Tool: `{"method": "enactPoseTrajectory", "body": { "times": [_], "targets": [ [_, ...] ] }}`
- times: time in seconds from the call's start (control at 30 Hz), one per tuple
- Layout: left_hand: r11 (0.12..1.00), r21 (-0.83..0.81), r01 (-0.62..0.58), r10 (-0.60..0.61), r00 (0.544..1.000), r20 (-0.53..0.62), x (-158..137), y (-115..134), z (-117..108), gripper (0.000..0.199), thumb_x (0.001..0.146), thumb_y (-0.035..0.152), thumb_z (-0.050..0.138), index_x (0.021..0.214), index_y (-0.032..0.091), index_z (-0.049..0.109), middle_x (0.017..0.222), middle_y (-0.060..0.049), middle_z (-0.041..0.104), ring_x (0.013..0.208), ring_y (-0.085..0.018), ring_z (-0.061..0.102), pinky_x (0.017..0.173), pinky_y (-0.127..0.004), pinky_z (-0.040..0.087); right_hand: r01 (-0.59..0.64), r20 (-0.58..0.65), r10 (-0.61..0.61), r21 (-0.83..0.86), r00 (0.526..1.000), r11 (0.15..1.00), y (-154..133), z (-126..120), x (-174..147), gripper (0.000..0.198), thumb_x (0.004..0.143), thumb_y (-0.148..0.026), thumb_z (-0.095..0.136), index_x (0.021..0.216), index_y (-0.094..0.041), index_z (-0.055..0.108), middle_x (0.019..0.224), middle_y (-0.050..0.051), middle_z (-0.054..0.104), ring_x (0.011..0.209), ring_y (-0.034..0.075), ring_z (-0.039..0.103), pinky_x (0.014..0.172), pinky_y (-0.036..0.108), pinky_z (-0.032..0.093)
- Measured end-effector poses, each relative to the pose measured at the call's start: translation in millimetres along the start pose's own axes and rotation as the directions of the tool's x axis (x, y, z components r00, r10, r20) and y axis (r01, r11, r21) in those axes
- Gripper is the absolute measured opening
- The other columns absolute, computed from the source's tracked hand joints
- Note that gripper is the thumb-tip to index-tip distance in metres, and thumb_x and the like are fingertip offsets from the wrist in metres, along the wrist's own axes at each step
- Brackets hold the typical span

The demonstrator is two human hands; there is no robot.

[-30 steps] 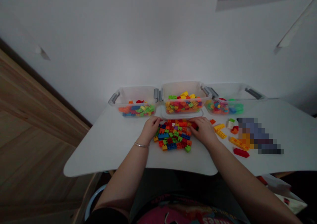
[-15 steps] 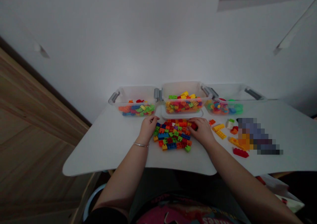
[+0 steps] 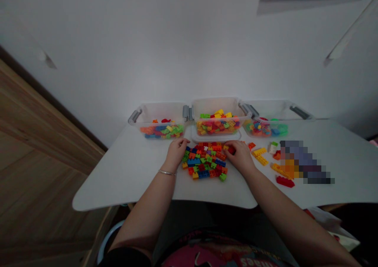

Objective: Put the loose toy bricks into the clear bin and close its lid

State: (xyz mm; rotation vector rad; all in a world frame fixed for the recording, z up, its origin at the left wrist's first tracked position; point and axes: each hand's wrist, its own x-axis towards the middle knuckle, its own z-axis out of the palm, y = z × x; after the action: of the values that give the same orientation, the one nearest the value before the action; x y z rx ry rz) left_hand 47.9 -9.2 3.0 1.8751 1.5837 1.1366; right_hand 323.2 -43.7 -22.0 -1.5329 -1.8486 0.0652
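Note:
A flat cluster of colourful toy building bricks (image 3: 203, 160) lies on the white table between my hands. My left hand (image 3: 176, 151) rests at its upper left edge, fingers bent and pressed together near the tips; anything between them is hidden. At the upper right edge, my right hand (image 3: 239, 154) curls its thumb and fingers around a red brick (image 3: 231, 150). Its fingertips are close to a yellow brick in the cluster.
Behind the cluster stand three clear bins: the left bin (image 3: 159, 119) and middle bin (image 3: 217, 115) hold bricks, the right bin (image 3: 271, 119) mixed plastic pieces. Yellow bricks (image 3: 260, 156), a red brick piece (image 3: 285, 181) and a blurred-out object (image 3: 307, 162) lie to the right.
The whole view has shifted very slightly. Both hands stay at the same edges of the brick cluster, with no clear movement of any brick.

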Motion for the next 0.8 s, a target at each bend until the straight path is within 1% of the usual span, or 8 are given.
{"method": "enactPoseTrajectory", "body": {
  "times": [0.1, 0.2, 0.33, 0.43, 0.57, 0.63, 0.73, 0.8],
  "targets": [
    [1.0, 0.004, -0.001, 0.001, 1.0, 0.0, -0.3, 0.9, -0.2, 0.025, 0.084, 0.024, 0.047, 0.08, 0.019, 0.071, 0.09, -0.004, 0.073, 0.088, -0.019, 0.064, 0.082, -0.03, 0.051, -0.017, -0.039, 0.018, 0.031, 0.999, 0.999, -1.6, -2.1, -0.4, 0.019, 0.078, -0.032, 0.059, 0.091, -0.02, 0.067, 0.095, 0.01, 0.071, 0.094, 0.028, 0.062, 0.088, 0.047, 0.046],
    [1.0, 0.01, -0.003, 0.003, 1.0, 0.011, -0.6, 2.3, -1.0, 0.025, 0.084, 0.024, 0.047, 0.08, 0.019, 0.071, 0.089, -0.004, 0.073, 0.089, -0.019, 0.064, 0.083, -0.03, 0.051, -0.042, -0.092, 0.052, 0.107, 0.994, 0.993, -5.6, -6.3, -0.5, 0.02, 0.08, -0.033, 0.057, 0.092, -0.021, 0.066, 0.093, 0.011, 0.07, 0.091, 0.028, 0.063, 0.086, 0.046, 0.049],
    [1.0, -0.017, 0.005, -0.005, 1.0, 0.028, -1.2, 4.5, -1.9, 0.026, 0.085, 0.026, 0.046, 0.08, 0.019, 0.071, 0.089, -0.004, 0.073, 0.087, -0.019, 0.065, 0.081, -0.029, 0.051, -0.006, -0.171, 0.04, 0.199, 0.984, 0.98, -12.3, -14.2, 1.2, 0.02, 0.082, -0.035, 0.055, 0.096, -0.023, 0.064, 0.097, 0.01, 0.069, 0.093, 0.026, 0.063, 0.087, 0.046, 0.05],
    [0.999, -0.032, 0.016, -0.015, 1.0, 0.021, -2.0, 5.5, -1.8, 0.026, 0.085, 0.025, 0.046, 0.08, 0.019, 0.07, 0.088, -0.004, 0.073, 0.086, -0.018, 0.065, 0.079, -0.028, 0.051, 0.017, -0.268, 0.059, 0.273, 0.961, 0.962, -15.7, -19.1, 8.2, 0.023, 0.082, -0.036, 0.056, 0.1, -0.023, 0.062, 0.099, 0.009, 0.069, 0.091, 0.024, 0.065, 0.086, 0.044, 0.053],
    [0.998, -0.057, 0.03, -0.028, 0.999, 0.037, -2.4, 5.6, -1.8, 0.026, 0.085, 0.026, 0.045, 0.08, 0.019, 0.07, 0.088, -0.004, 0.073, 0.086, -0.018, 0.066, 0.078, -0.028, 0.05, 0.055, -0.403, 0.118, 0.392, 0.907, 0.918, -20.0, -27.0, 32.5, 0.029, 0.083, -0.039, 0.057, 0.107, -0.022, 0.06, 0.103, 0.01, 0.068, 0.083, 0.02, 0.066, 0.075, 0.038, 0.057],
    [0.998, -0.058, 0.039, -0.036, 0.998, 0.041, -2.4, 5.5, -2.1, 0.027, 0.085, 0.027, 0.045, 0.08, 0.018, 0.07, 0.088, -0.004, 0.073, 0.086, -0.019, 0.066, 0.079, -0.028, 0.05, 0.093, -0.454, 0.095, 0.374, 0.886, 0.923, -22.9, -33.0, 51.1, 0.03, 0.083, -0.04, 0.057, 0.106, -0.021, 0.061, 0.101, 0.009, 0.068, 0.081, 0.02, 0.066, 0.073, 0.037, 0.057],
    [0.997, -0.061, 0.049, -0.047, 0.998, 0.034, -2.5, 5.3, -2.5, 0.027, 0.084, 0.028, 0.045, 0.08, 0.018, 0.07, 0.087, -0.004, 0.073, 0.087, -0.019, 0.066, 0.08, -0.028, 0.05, 0.128, -0.52, 0.053, 0.306, 0.852, 0.943, -26.8, -41.9, 81.9, 0.03, 0.084, -0.039, 0.056, 0.107, -0.02, 0.062, 0.098, 0.008, 0.068, 0.081, 0.019, 0.066, 0.075, 0.037, 0.057],
    [0.996, -0.072, 0.049, -0.047, 0.998, 0.033, -2.6, 4.9, -2.6, 0.027, 0.084, 0.029, 0.045, 0.08, 0.018, 0.07, 0.088, -0.005, 0.073, 0.087, -0.019, 0.066, 0.081, -0.028, 0.05, 0.137, -0.512, 0.021, 0.268, 0.859, 0.954, -28.3, -45.2, 100.5, 0.029, 0.084, -0.037, 0.055, 0.107, -0.02, 0.062, 0.099, 0.008, 0.067, 0.084, 0.019, 0.065, 0.077, 0.036, 0.056]
  ]
}}
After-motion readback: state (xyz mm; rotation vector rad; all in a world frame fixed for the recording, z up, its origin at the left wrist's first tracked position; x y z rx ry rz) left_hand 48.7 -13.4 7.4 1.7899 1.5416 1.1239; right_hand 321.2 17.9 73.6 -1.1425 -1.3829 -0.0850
